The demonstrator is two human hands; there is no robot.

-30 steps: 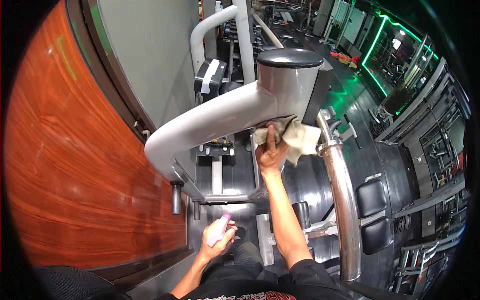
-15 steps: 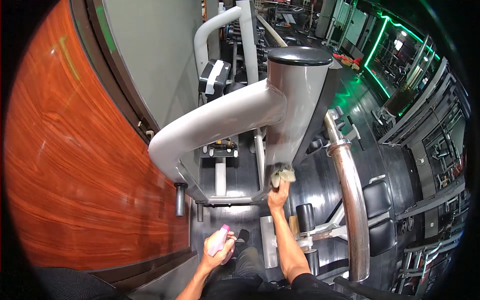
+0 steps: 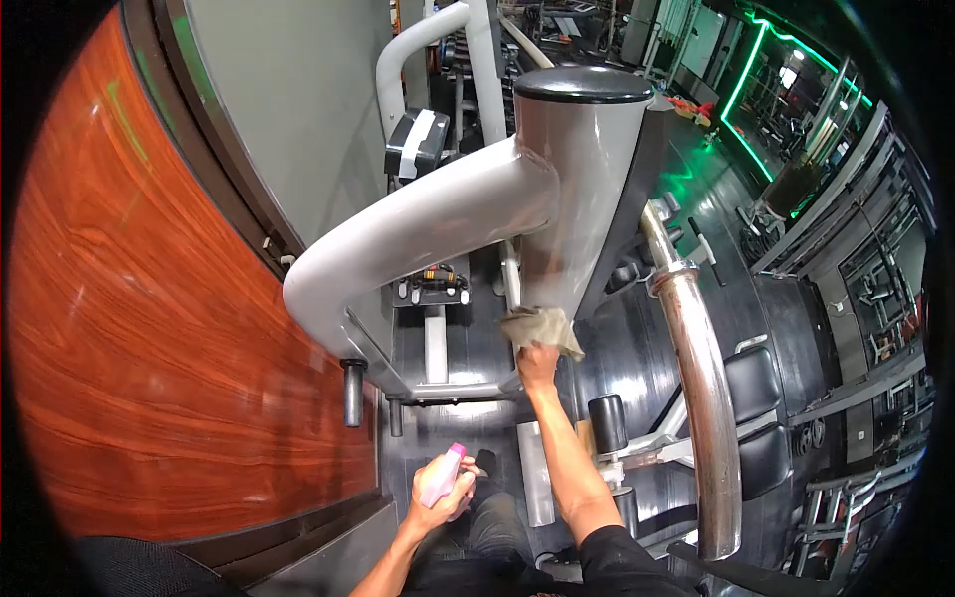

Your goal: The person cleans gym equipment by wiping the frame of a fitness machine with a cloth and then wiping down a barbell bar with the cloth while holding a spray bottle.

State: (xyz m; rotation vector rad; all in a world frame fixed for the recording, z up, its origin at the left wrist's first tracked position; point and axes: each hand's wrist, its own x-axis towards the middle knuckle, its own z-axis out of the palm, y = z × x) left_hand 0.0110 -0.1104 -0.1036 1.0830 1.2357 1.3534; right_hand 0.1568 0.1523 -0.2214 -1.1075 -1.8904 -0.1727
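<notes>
My right hand (image 3: 538, 368) is closed on a pale, dirty-looking cloth (image 3: 542, 330), which lies against the lower part of a thick grey machine post (image 3: 582, 189). The cloth spreads out above my knuckles and hides part of the post's lower end. Lower and to the left, my left hand (image 3: 428, 509) wraps round a small pink bottle (image 3: 441, 480) with a brighter pink top, held tilted in front of my legs. From the post, a curved grey tube (image 3: 418, 224) bends down to the left, with a black-gripped handle (image 3: 353, 393) at its end.
Close on my left stands a glossy reddish wood panel (image 3: 179, 328) beside a grey wall. To the right rises a worn metal bar (image 3: 701, 398), with black pads (image 3: 764, 418) behind it. A black roller (image 3: 608, 423) is near my right forearm. Green light strips glow farther back.
My right hand and the cloth have shifted left along the post, and the cloth now appears more spread out. The left hand keeps the bottle almost where it was. The view has moved slightly.
</notes>
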